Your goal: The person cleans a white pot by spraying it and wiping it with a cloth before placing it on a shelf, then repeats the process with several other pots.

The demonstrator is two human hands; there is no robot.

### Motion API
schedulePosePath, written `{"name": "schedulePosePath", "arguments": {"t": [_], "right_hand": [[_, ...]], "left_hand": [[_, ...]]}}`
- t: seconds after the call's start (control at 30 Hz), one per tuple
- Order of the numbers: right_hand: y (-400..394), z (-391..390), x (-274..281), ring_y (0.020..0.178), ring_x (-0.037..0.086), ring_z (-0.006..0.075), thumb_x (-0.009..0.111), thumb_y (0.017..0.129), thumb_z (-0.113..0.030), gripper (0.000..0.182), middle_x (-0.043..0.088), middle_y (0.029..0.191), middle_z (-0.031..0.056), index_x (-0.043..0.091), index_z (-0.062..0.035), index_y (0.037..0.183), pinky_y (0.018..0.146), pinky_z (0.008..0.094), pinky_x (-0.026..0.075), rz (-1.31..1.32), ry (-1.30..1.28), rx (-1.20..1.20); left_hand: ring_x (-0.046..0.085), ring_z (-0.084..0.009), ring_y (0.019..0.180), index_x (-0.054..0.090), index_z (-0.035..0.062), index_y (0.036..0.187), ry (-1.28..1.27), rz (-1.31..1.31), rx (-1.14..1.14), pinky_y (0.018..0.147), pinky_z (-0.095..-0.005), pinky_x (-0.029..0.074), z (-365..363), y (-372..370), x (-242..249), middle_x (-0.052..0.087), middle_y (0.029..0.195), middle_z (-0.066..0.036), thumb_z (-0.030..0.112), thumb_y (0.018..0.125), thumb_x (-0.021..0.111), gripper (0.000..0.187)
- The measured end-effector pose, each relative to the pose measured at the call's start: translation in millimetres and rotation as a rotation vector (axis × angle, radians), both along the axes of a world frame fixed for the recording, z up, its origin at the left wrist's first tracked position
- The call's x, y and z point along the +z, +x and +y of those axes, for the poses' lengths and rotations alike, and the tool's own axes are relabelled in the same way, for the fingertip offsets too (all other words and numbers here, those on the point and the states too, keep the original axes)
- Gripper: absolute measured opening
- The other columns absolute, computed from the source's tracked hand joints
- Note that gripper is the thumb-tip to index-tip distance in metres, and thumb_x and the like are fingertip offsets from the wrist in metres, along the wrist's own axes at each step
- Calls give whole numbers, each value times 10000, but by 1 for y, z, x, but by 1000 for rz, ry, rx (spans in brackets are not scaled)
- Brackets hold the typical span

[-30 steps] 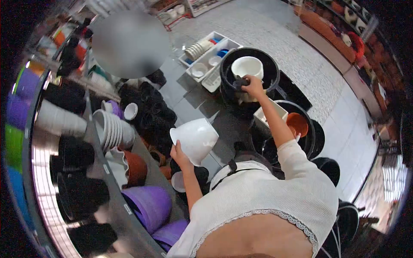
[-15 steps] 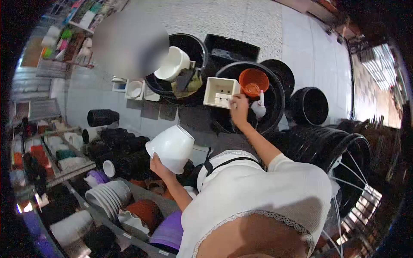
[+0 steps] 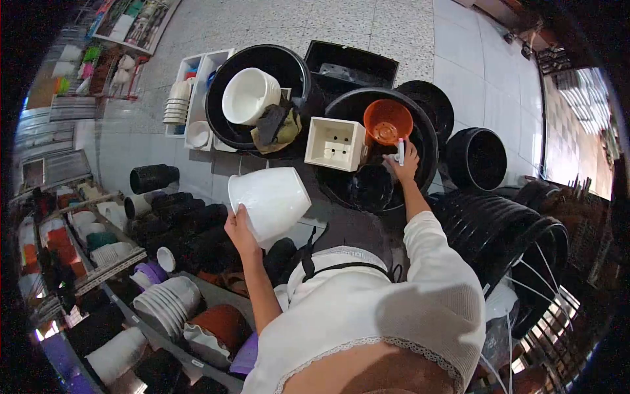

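Observation:
My left hand (image 3: 241, 230) grips a glossy white plant pot (image 3: 270, 200) by its side; the pot is tilted, its wide end toward the left. My right hand (image 3: 407, 165) is closed around the head of a white spray bottle (image 3: 399, 155) with a pinkish nozzle; the lower part of the bottle is hard to make out. Just beyond that hand an orange pot (image 3: 387, 123) with holes in its base sits in a large black tub (image 3: 430, 141). A cream square planter (image 3: 333, 144) stands at its left, and a dark crumpled black piece (image 3: 371, 187) lies in front.
Another black tub (image 3: 213, 98) holds stacked cream pots (image 3: 246, 98) and a dark and olive cloth (image 3: 279, 127). A black rectangular trough (image 3: 351, 65) stands behind. Several stacked black tubs (image 3: 505, 230) are at my right; shelves with many pots (image 3: 167, 305) run along my left.
My right hand has moved from beside the cream planter to the right and closed on the spray bottle. The white pot in my left hand has turned onto its side more.

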State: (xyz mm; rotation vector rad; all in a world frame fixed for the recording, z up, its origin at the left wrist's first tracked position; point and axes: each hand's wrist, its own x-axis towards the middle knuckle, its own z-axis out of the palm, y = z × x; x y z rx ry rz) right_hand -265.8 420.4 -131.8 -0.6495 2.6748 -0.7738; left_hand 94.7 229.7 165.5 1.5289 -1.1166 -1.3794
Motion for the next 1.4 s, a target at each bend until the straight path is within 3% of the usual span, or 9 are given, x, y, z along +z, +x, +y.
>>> {"name": "schedulePosePath", "arguments": {"t": [0.2, 0.43, 0.53, 0.67, 0.8, 1.0, 1.17, 1.3, 1.4], "right_hand": [[9, -22, -2, 1228, 349, 388, 588, 844, -340, 467, 359, 1362, 148, 499, -196, 1280, 952, 557, 347, 120, -61, -22], [16, -9, 89, 1138, 466, 365, 550, 748, -51, 347, 488, 1253, 194, 545, 33, 1085, 983, 446, 361, 387, -449, 181], [27, -15, 138, 1085, 515, 381, 548, 720, -26, 355, 553, 1151, 197, 552, 23, 1072, 956, 440, 397, 468, -613, 291], [60, -28, 217, 1036, 560, 379, 535, 693, 22, 366, 579, 1069, 188, 547, 6, 1058, 930, 436, 429, 278, -742, 430], [94, -46, 290, 935, 597, 312, 569, 670, 41, 434, 598, 989, 143, 543, -39, 1096, 842, 345, 462, 128, -854, 656], [194, -77, 347, 787, 607, 300, 602, 639, 1, 468, 582, 885, 136, 531, -53, 1098, 692, 340, 470, -228, -729, 1274], [304, -87, 345, 526, 502, 279, 561, 640, -8, 119, 541, 641, 139, 529, -16, 754, 545, 325, 429, -536, -636, 1544], [363, -76, 351, 499, 493, 228, 559, 653, -4, 109, 517, 621, 133, 532, -21, 757, 512, 311, 412, -666, -716, 1730], [385, -62, 348, 499, 476, 195, 574, 630, -7, 122, 503, 618, 103, 538, -24, 745, 506, 290, 394, -703, -710, 1814]], "left_hand": [[579, -148, 723, 578, -63, 923, 47, -71, 23, 659, -280, 465, 3, 6, -18, 611, 842, -92, 199, 890, 562, 264], [592, -160, 727, 566, -63, 965, -7, 66, 33, 659, -284, 478, 12, 14, -5, 611, 849, -101, 199, 895, 560, 271], [600, -169, 730, 562, -66, 984, 6, 102, 57, 662, -292, 486, 18, 29, -5, 613, 854, -106, 201, 900, 555, 280], [615, -198, 794, 551, -68, 1047, 30, 103, 59, 705, -311, 495, 33, 52, -8, 618, 926, -118, 197, 897, 543, 304], [620, -218, 820, 541, -67, 1086, 2, 197, 83, 726, -331, 500, 50, 72, -6, 616, 973, -129, 217, 908, 516, 335], [603, -200, 834, 562, -49, 997, -232, 420, 492, 731, -319, 482, 67, 102, 12, 610, 948, -114, 291, 948, 467, 357], [585, -243, 960, 507, -33, 1166, -442, 458, 884, 837, -356, 472, 82, 159, 38, 577, 1099, -131, 346, 937, 467, 445], [584, -261, 998, 499, -16, 1193, -480, 512, 1188, 852, -367, 477, 109, 212, 69, 573, 1135, -134, 369, 937, 448, 466], [581, -264, 1024, 497, -4, 1206, -608, 671, 1149, 857, -374, 484, 131, 272, 39, 568, 1165, -125, 383, 944, 404, 476]]}}
